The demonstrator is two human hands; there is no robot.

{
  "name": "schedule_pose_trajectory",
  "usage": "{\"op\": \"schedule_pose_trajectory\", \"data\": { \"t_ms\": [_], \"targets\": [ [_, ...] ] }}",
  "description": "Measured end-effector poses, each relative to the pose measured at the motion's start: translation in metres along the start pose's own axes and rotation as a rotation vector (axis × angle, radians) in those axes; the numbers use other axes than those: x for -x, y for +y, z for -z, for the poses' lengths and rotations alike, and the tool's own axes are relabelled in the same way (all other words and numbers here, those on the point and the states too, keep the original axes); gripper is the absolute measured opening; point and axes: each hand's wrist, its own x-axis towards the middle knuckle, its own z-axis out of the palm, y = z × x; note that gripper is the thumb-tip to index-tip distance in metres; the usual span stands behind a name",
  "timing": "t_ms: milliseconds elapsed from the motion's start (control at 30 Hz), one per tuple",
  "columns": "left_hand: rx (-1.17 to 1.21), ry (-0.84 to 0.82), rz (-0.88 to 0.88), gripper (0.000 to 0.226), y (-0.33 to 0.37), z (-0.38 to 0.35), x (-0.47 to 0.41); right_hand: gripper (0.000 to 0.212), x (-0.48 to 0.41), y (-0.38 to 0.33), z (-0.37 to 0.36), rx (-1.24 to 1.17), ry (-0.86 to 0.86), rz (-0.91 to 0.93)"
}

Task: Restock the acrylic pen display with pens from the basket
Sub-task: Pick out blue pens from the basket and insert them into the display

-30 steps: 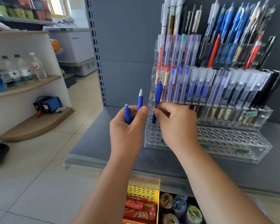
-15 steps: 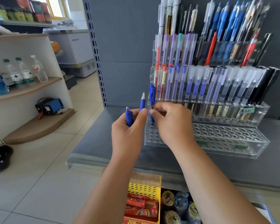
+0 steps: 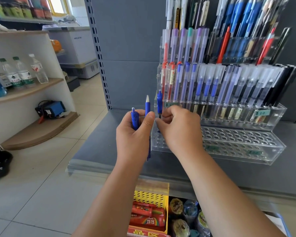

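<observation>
A tiered acrylic pen display [image 3: 229,144] stands on a grey shelf. Its upper rows are packed with pens; the front row of holes is bare. My left hand [image 3: 135,132] grips two blue pens [image 3: 147,106] upright, tips above the fist. My right hand [image 3: 179,129] pinches a third blue pen [image 3: 159,103] by its lower part and holds it upright over the left end of the display's front row. That pen's bottom end is hidden behind my fingers. No basket of pens is in view.
The grey shelf [image 3: 99,147] has a metal front lip. Below it sit a yellow basket [image 3: 150,197] with red packs and some round jars [image 3: 179,224]. A wooden rack with water bottles [image 3: 19,72] stands at the left across tiled floor.
My right hand has moved the third blue pen a little left along the display's left end and lowered it slightly. The left hand keeps its two pens, nearly still.
</observation>
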Motion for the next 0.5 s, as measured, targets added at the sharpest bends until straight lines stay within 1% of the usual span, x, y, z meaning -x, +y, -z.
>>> {"op": "schedule_pose_trajectory", "data": {
  "t_ms": [133, 267, 367, 500],
  "targets": [
    [0.007, 0.012, -0.005, 0.011, 0.0009, -0.0011, -0.0001, 0.021, 0.0006, -0.0018, -0.0001, 0.014, 0.026, 0.013],
    [0.028, 0.012, -0.003, 0.011, 0.0011, -0.0042, 0.0020, 0.018, 0.0020, -0.0015, -0.0024, 0.052, 0.038, 0.041],
    [0.029, -0.001, -0.002, 0.012, 0.0036, -0.0043, 0.0028, 0.014, 0.0022, -0.0007, -0.0034, 0.076, 0.013, 0.065],
    [0.005, -0.039, 0.027, 0.015, 0.0070, -0.0005, 0.0017, 0.015, 0.0013, -0.0011, -0.0018, 0.097, -0.029, 0.068]
  ]
}}
